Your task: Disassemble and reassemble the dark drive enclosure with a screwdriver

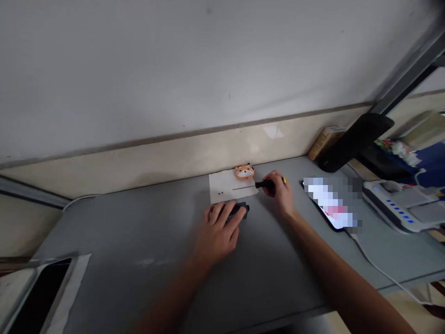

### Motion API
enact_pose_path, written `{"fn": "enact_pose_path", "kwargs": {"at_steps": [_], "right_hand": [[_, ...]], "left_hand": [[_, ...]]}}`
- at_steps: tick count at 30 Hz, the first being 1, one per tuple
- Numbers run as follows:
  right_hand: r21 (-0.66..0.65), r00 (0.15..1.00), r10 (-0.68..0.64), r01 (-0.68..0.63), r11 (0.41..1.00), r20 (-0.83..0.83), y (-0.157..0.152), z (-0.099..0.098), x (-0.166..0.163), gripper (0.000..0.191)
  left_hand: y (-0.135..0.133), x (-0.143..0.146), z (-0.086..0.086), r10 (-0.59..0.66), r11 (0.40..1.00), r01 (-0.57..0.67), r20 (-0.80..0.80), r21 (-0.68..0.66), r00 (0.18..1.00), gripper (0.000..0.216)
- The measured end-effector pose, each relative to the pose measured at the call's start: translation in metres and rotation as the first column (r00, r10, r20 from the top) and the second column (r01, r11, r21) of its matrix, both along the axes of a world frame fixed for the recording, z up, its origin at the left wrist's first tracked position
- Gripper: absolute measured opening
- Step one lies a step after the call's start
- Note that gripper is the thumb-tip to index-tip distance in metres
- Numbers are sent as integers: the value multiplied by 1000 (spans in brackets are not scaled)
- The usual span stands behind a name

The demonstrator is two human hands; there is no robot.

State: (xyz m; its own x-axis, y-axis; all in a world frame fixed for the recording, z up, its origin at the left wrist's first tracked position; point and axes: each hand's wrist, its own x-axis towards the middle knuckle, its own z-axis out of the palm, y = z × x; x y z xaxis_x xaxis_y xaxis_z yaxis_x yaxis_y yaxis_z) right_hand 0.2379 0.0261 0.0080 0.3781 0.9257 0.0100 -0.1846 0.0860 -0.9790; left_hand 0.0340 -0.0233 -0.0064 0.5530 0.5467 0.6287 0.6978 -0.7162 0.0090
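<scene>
On a grey surface (139,241), the left hand (217,229) presses a small black device (239,211) just below a white card (225,188), while the right hand (280,190) grips a black-handled screwdriver (266,184) beside the card.

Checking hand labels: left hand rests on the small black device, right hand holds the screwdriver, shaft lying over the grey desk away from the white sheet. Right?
One error. The head view shows the screwdriver shaft lying over the white sheet, not away from it. The rest stands: the left hand rests on the small black device, and the right hand holds the screwdriver on the grey desk.
</scene>
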Motion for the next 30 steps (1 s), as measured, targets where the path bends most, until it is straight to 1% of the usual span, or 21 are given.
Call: {"fn": "enact_pose_path", "kwargs": {"at_steps": [2, 5, 8, 11, 14, 20, 25, 30], "right_hand": [[-4, 994, 79, -79, 997, 80, -1, -2, -5, 31], [13, 973, 158, -162, 987, 170, -3, -7, -12, 33], [35, 959, 196, -207, 978, 203, -4, -11, -16, 34], [33, 955, 211, -223, 974, 210, -5, -14, -17, 34], [12, 951, 215, -223, 975, 221, -5, -13, -17, 33], [6, 959, 195, -200, 980, 205, -6, -10, -17, 35], [-26, 983, 131, -129, 991, 126, -4, -9, -12, 34], [-49, 999, 37, -36, 998, 16, -1, -8, -10, 33]], "left_hand": [[-1, 0, 1, -4, 1000, 4, -6, -15, 1000, 38], [0, -2, 0, -67, 998, 67, 12, 0, 998, 38], [2, -3, -1, -104, 994, 103, 33, 21, 994, 39], [4, -3, -2, -114, 993, 113, 25, 29, 993, 39], [4, -2, -3, -110, 993, 109, 34, 37, 993, 34], [6, -3, -7, -132, 990, 126, 105, 58, 986, 27], [8, -5, -5, -147, 988, 139, 116, 72, 982, 24], [6, 1, -1, -102, 994, 98, 107, 45, 989, 22]]}}
